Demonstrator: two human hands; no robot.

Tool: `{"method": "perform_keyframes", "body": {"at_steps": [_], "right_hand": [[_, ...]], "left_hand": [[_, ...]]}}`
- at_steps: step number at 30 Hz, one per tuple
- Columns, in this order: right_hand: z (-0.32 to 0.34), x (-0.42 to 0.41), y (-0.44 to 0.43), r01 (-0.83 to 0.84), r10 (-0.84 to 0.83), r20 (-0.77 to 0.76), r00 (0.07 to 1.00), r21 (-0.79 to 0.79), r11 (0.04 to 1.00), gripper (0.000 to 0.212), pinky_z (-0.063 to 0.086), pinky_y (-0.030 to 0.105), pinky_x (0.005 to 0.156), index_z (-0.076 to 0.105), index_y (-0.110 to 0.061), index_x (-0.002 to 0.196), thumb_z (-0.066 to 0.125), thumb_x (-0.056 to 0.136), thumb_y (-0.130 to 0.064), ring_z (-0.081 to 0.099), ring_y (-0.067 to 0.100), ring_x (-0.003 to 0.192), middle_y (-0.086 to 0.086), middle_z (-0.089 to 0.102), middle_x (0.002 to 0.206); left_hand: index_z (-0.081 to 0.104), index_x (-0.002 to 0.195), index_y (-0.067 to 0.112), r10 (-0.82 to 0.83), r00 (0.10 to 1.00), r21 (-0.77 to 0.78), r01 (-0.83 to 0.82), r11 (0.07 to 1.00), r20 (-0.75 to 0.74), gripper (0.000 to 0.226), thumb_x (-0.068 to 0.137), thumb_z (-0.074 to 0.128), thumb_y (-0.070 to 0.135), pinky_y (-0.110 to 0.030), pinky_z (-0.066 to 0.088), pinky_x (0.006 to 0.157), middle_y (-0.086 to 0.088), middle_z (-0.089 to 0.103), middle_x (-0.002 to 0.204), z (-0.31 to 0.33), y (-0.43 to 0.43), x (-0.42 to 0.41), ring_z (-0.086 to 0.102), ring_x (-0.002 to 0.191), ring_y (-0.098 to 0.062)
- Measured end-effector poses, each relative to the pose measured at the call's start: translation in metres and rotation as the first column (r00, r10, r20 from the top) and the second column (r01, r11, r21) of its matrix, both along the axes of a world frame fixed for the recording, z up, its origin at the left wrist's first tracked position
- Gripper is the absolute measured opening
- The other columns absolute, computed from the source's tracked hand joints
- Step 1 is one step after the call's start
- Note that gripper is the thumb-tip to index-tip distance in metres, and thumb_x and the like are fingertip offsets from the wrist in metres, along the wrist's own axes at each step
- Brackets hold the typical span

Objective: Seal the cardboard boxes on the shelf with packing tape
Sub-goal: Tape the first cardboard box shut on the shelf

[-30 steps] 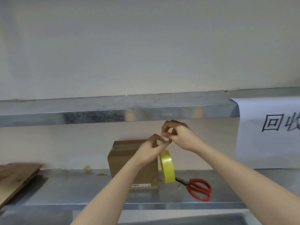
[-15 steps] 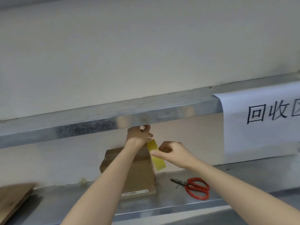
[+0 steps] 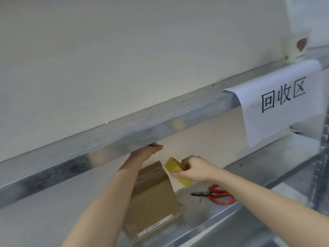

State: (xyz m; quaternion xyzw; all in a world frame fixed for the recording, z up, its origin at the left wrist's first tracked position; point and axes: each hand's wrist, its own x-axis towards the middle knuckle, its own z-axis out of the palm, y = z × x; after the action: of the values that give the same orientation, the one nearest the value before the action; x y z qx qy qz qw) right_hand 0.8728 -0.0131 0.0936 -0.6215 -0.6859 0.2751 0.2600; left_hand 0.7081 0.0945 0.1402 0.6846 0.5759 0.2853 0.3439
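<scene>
A cardboard box (image 3: 151,198) is standing on the lower metal shelf (image 3: 277,157), its flaps facing the camera and a white label showing near its bottom edge. Just to its right, a person's right hand (image 3: 195,169) is holding a roll of yellow tape (image 3: 173,164) in the air above the shelf, fingers (image 3: 185,165) curling round the roll. The left hand (image 3: 146,153) is reaching up above the box to the underside of the upper shelf (image 3: 124,138). Only its thumb and the back of the hand are showing, so whether its fingers are gripping anything cannot be told. Red-handled scissors (image 3: 221,196) are lying on the lower shelf, right of the box and apart from it. A paper sign (image 3: 277,113) with handwritten characters is hanging from the upper shelf's front edge, and a paper cup (image 3: 296,49) is sitting on that shelf at far right.
</scene>
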Motion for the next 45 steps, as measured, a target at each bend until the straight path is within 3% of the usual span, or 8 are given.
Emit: {"method": "perform_keyframes", "body": {"at_steps": [6,10,16,25,31,36,41,45], "right_hand": [[0.006,-0.007,-0.018,0.139,-0.154,-0.128,0.98,-0.118,0.983,0.039,0.045,0.022,0.064,0.052,-0.019,0.076,0.053,0.091,-0.055,0.059,0.0,0.062,-0.007,0.069,0.065],[0.016,-0.013,-0.028,0.191,-0.219,-0.135,0.966,-0.195,0.962,0.047,0.047,0.017,0.052,0.061,-0.014,0.066,0.054,0.092,-0.052,0.059,0.002,0.047,-0.006,0.064,0.05],[0.022,-0.02,-0.037,0.198,-0.268,-0.174,0.947,-0.341,0.919,0.035,0.046,0.027,0.065,0.06,-0.018,0.077,0.06,0.087,-0.052,0.063,0.019,0.069,0.004,0.069,0.08],[0.023,-0.03,-0.051,0.128,-0.254,-0.263,0.931,-0.417,0.9,0.032,0.047,0.022,0.055,0.065,-0.011,0.083,0.055,0.092,-0.041,0.06,0.022,0.061,0.008,0.066,0.07],[0.014,-0.04,-0.054,0.125,-0.246,-0.196,0.949,-0.482,0.867,0.052,0.054,0.026,0.055,0.06,-0.009,0.085,0.044,0.095,-0.057,0.061,0.02,0.056,0.005,0.065,0.059],[0.008,-0.035,-0.051,0.154,-0.264,-0.169,0.949,-0.482,0.863,0.033,0.05,0.023,0.053,0.058,-0.011,0.082,0.054,0.094,-0.041,0.058,0.016,0.05,0.0,0.06,0.053],[-0.007,-0.034,-0.047,0.147,-0.269,-0.173,0.947,-0.511,0.847,0.044,0.056,0.029,0.064,0.063,-0.004,0.096,0.053,0.092,-0.047,0.061,0.021,0.063,0.007,0.064,0.073],[-0.01,-0.036,-0.047,0.145,-0.266,-0.177,0.948,-0.504,0.851,0.04,0.044,0.017,0.046,0.05,-0.011,0.075,0.051,0.096,-0.045,0.054,0.009,0.04,-0.004,0.055,0.045]], "left_hand": [[0.058,0.073,0.017,-0.088,0.996,-0.049,0.089,0.995,0.02,0.021,0.085,0.072,0.026,-0.019,0.043,0.068,0.001,0.058,0.081,-0.005,0.012,0.002,0.052,0.081,-0.013],[0.062,0.07,0.018,-0.065,0.998,0.019,0.065,0.998,0.002,0.02,0.078,0.079,0.025,-0.029,0.046,0.092,-0.001,0.065,0.091,-0.014,0.018,0.003,0.057,0.091,-0.016],[0.064,0.074,0.015,-0.082,0.995,0.054,0.085,0.995,-0.052,0.018,0.077,0.08,0.024,-0.03,0.046,0.094,0.0,0.065,0.093,-0.015,0.017,0.004,0.059,0.098,-0.017],[0.066,0.078,0.015,-0.075,0.993,0.027,0.078,0.997,-0.091,0.017,0.077,0.08,0.025,-0.03,0.046,0.095,-0.001,0.065,0.096,-0.021,0.024,-0.01,0.06,0.105,-0.019],[0.063,0.121,0.006,-0.068,0.996,0.027,0.07,0.997,-0.056,0.038,0.092,0.063,0.029,-0.04,0.036,0.109,-0.01,0.057,0.133,-0.017,0.035,-0.019,0.048,0.126,-0.027],[0.059,0.075,0.025,-0.014,0.979,0.161,0.047,0.986,-0.205,0.02,0.086,0.068,0.038,-0.044,0.048,0.095,-0.006,0.069,0.103,-0.033,0.037,-0.017,0.062,0.102,-0.027],[0.058,0.073,0.028,-0.001,0.961,0.184,0.053,0.982,-0.276,0.02,0.086,0.068,0.039,-0.041,0.051,0.088,-0.003,0.07,0.09,-0.041,0.042,-0.012,0.065,0.092,-0.024],[0.056,0.082,0.025,-0.024,0.941,0.177,0.089,0.98,-0.337,0.016,0.089,0.064,0.037,-0.036,0.051,0.086,0.006,0.065,0.084,-0.047,0.045,-0.009,0.068,0.078,-0.013]]}}
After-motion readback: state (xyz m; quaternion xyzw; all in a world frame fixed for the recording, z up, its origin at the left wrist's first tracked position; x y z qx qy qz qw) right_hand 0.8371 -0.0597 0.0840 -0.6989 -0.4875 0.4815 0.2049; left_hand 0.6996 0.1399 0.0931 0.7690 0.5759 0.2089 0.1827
